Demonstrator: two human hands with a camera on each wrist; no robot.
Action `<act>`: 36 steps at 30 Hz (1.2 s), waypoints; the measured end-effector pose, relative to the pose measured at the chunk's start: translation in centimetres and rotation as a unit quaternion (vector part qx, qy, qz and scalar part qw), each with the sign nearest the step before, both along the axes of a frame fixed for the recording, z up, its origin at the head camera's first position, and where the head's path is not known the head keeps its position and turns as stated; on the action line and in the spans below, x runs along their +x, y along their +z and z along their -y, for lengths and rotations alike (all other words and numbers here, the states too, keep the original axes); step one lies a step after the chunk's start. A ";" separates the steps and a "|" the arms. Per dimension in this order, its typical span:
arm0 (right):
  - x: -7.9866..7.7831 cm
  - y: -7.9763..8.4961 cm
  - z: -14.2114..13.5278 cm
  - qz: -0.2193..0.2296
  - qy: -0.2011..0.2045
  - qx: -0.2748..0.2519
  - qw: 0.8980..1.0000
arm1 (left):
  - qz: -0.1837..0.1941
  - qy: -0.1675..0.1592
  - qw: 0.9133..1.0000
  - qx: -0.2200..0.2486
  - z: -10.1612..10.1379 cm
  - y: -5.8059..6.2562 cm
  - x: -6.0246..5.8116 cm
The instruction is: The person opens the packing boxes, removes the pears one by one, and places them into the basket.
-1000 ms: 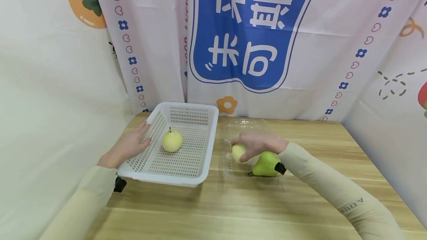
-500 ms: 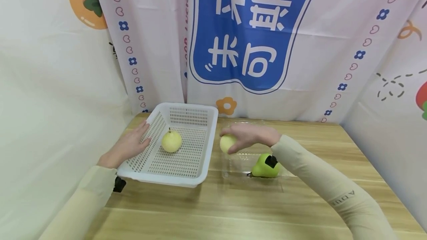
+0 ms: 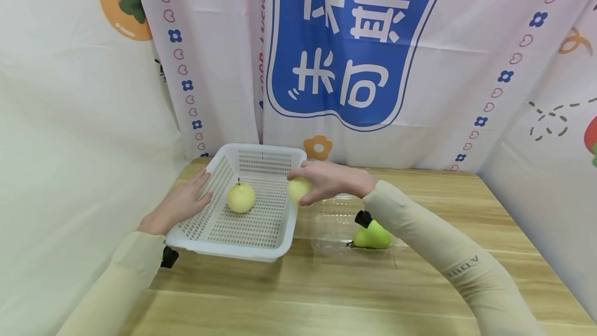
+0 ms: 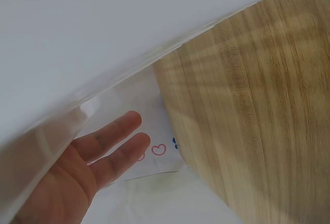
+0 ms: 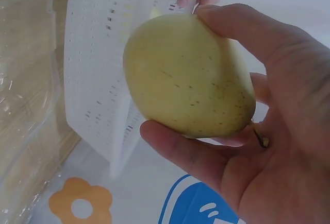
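Observation:
A pale yellow round pear [image 3: 299, 190] is in my right hand [image 3: 326, 178], held between thumb and fingers over the right rim of a white plastic basket [image 3: 285, 242]. In the right wrist view its stem points toward the palm. Inside the basket sits a second yellow pear [image 3: 240, 197], stem up. My left hand [image 3: 179, 204] rests at the basket's left rim with its fingers fairly straight. Two of those fingers [image 4: 116, 157] show outside the basket wall in the left wrist view; the wall hides part of the hand.
Right of the basket, a clear plastic container [image 3: 328, 229] stands on the wooden table [image 3: 298, 294]. A green pear [image 3: 373, 236] lies in it, partly covered by the right wrist's black camera [image 3: 364, 219]. Printed cloth [image 3: 233, 66] hangs behind and along both sides.
My right hand has lifted the yellow pear from the clear container and carried it left to the basket's right rim. The left hand and the basket stay in place.

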State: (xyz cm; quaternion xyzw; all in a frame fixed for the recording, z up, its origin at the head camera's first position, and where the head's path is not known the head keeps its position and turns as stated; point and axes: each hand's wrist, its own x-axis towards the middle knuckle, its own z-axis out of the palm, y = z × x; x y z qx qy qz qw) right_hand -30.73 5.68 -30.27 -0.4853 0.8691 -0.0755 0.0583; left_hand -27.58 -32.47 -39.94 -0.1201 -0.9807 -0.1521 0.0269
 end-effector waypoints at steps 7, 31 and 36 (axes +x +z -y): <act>-0.8 0.2 2.0 0.011 0.003 -0.007 1.000 | 0.003 0.007 1.000 -0.001 0.0 0.2 0.0; -4.6 0.0 7.2 0.048 -0.040 0.017 0.998 | 0.002 -0.004 1.000 -0.004 -0.4 -0.1 -0.6; -5.3 -0.5 8.2 0.066 -0.059 0.031 0.996 | 0.013 0.003 1.000 -0.003 -0.5 0.3 -0.5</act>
